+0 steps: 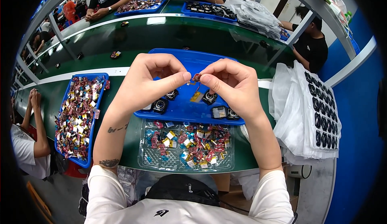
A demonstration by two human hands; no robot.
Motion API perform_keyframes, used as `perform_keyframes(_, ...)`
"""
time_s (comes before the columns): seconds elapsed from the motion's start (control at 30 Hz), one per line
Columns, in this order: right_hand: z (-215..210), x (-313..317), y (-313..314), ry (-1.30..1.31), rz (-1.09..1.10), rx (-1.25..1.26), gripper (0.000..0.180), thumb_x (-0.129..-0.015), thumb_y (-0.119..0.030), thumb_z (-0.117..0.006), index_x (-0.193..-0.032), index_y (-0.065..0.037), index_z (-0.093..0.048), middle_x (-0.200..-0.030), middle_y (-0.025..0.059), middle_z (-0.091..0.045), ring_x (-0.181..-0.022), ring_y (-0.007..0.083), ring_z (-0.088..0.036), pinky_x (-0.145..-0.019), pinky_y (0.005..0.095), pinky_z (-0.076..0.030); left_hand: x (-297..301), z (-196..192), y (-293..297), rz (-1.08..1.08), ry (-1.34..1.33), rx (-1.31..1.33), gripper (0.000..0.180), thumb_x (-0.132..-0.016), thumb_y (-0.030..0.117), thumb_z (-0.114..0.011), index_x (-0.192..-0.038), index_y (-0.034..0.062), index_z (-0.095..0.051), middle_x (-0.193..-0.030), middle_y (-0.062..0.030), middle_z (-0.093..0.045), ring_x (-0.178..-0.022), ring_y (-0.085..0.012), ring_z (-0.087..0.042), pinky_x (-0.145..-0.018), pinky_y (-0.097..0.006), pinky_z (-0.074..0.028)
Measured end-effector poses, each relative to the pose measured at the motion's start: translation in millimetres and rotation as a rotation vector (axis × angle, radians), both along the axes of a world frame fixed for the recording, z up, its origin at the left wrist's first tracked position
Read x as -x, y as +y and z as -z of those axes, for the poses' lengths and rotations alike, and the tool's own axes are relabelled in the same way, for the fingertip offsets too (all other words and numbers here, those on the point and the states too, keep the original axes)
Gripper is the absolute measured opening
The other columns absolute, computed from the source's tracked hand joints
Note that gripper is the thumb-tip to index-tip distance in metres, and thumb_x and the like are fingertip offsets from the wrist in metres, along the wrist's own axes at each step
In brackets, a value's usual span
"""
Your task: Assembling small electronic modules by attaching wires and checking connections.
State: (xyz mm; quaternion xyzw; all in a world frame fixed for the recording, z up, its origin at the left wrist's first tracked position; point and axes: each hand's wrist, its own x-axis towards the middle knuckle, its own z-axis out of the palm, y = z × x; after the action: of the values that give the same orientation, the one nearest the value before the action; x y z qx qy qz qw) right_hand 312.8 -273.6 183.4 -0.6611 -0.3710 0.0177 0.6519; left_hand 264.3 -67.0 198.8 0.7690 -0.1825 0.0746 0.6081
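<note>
Leftmost, a long blue plastic tray [105, 75] heaped with small red and yellow wired parts is recorded on the green workbench [121, 36]. Centrally, a tiny reddish circuit piece with trailing wires [196, 77] is held pinched between the left hand [147, 83] and the right hand [233, 85], above a blue flat tray [181, 109] of round black casings [160, 105]. Below, a clear compartmented tray [146, 159] is noted; rightward, white plastic bags [296, 115].

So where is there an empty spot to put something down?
Bare green table top lies between the long blue tray of tiny parts and the middle blue tray. The clear plastic tray of small parts is crowded.
</note>
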Motion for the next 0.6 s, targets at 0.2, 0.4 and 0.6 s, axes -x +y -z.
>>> perform_keyframes(0.2, 1, 1, 0, -0.092, 0.053, 0.043, 0.012, -0.083, -0.011, -0.070, -0.088, -0.001, -0.068, -0.079, 0.0027, -0.066, -0.068, 0.0065, -0.059, -0.062, 0.0207, -0.047, 1, 1, -5, -0.100, -0.129, -0.158, 0.011, -0.082, 0.009, -0.068, -0.080, -0.0013, -0.064, -0.075, -0.0012, -0.062, -0.067, -0.0053, -0.054, -0.061, -0.020, -0.042)
perform_keyframes(0.4, -5, 1, -2, 0.026, -0.008, 0.060, 0.013, -0.085, -0.010, -0.068, -0.092, 0.001, -0.067, -0.082, 0.0046, -0.066, -0.073, 0.0089, -0.062, -0.066, 0.0211, -0.049, -2, 2, -5, 0.006, -0.054, -0.135, 0.010, -0.081, 0.006, -0.070, -0.083, 0.0009, -0.062, -0.080, -0.0007, -0.062, -0.071, -0.0047, -0.054, -0.064, -0.019, -0.043)
perform_keyframes(0.6, -5, -3, -3, 0.085, -0.137, -0.190, 0.016, -0.085, 0.001, -0.063, -0.100, 0.005, -0.063, -0.095, 0.0121, -0.065, -0.086, 0.0166, -0.065, -0.080, 0.0286, -0.054, -6, 3, 2, 0.043, 0.043, 0.114, 0.014, -0.080, 0.005, -0.070, -0.085, 0.0022, -0.057, -0.086, -0.0033, -0.063, -0.079, -0.0062, -0.058, -0.069, -0.019, -0.046)
